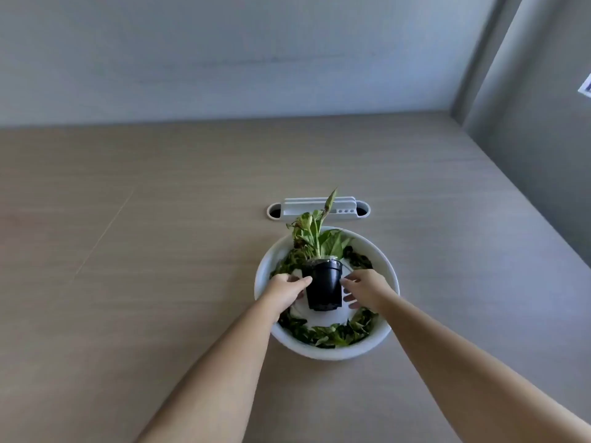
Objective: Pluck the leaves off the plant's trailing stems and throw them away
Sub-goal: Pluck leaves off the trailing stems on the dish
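A small black pot point(323, 287) with a green plant point(315, 233) stands in the middle of a wide white bowl point(391, 276). Trailing stems with leaves point(329, 335) lie coiled around the pot along the bowl's inside. My left hand point(286, 290) is at the pot's left side, fingertips touching it. My right hand point(364, 289) is at the pot's right side, fingers spread and close to it. Whether either hand grips the pot firmly is unclear.
The bowl sits on a light wooden desk point(160, 251). A white cable-port cover point(318, 210) is set into the desk just behind the bowl. A grey wall stands behind, and a grey partition point(543, 155) runs along the right edge.
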### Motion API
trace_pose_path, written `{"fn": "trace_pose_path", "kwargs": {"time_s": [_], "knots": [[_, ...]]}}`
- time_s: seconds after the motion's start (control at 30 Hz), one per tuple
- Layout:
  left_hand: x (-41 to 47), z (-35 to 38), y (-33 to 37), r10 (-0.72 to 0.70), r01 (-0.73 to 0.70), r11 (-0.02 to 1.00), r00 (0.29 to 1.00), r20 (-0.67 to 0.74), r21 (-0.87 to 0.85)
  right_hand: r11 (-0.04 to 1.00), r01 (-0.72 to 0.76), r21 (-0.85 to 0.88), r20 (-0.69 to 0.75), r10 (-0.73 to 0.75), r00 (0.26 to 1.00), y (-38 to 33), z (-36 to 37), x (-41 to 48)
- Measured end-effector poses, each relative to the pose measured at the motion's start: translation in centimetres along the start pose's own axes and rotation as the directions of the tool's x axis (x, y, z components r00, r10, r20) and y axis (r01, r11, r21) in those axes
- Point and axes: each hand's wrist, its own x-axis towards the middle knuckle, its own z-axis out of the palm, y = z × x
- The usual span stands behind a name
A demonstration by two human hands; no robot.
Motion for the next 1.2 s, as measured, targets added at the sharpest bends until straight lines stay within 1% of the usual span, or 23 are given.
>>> {"fn": "trace_pose_path", "kwargs": {"time_s": [0.13,0.2,0.3,0.47,0.63,0.73,0.93,1.2], "knots": [[0.1,0.8,-0.1,0.005,-0.006,0.997,1.000,-0.025,-0.072,0.988,-0.045,0.146,0.012,0.044,0.999,0.2,0.8,0.6],[-0.1,1.2,-0.1,0.019,-0.022,0.997,0.999,-0.042,-0.074,0.983,-0.063,0.174,0.029,0.059,0.998,0.2,0.9,0.8],[-0.9,1.2,0.4,0.035,-0.039,0.996,0.998,-0.053,-0.075,0.991,-0.041,0.125,0.034,0.037,0.999,-0.2,0.5,0.5],[-2.0,0.5,1.3,0.082,-0.091,0.988,0.994,-0.071,-0.125,0.997,0.062,0.047,0.040,-0.064,0.997,-1.6,-0.4,-0.2],[-2.2,0.6,2.1,0.195,-0.209,0.973,0.971,-0.138,-0.098,0.986,0.143,0.085,-0.031,-0.140,0.990,-2.1,-0.6,-0.3],[-1.9,1.2,1.9,0.211,-0.229,0.969,0.962,-0.175,-0.089,0.973,0.202,0.109,-0.075,-0.194,0.978,-1.4,-0.3,-0.2],[-1.6,2.5,0.3,0.207,-0.228,0.968,0.962,-0.176,-0.109,0.978,0.203,0.042,-0.152,-0.195,0.969,1.1,1.3,0.1],[-1.8,2.5,-0.5,0.214,-0.231,0.969,0.963,-0.165,-0.090,0.984,0.169,0.048,-0.130,-0.162,0.978,1.7,1.6,-0.2]]}}
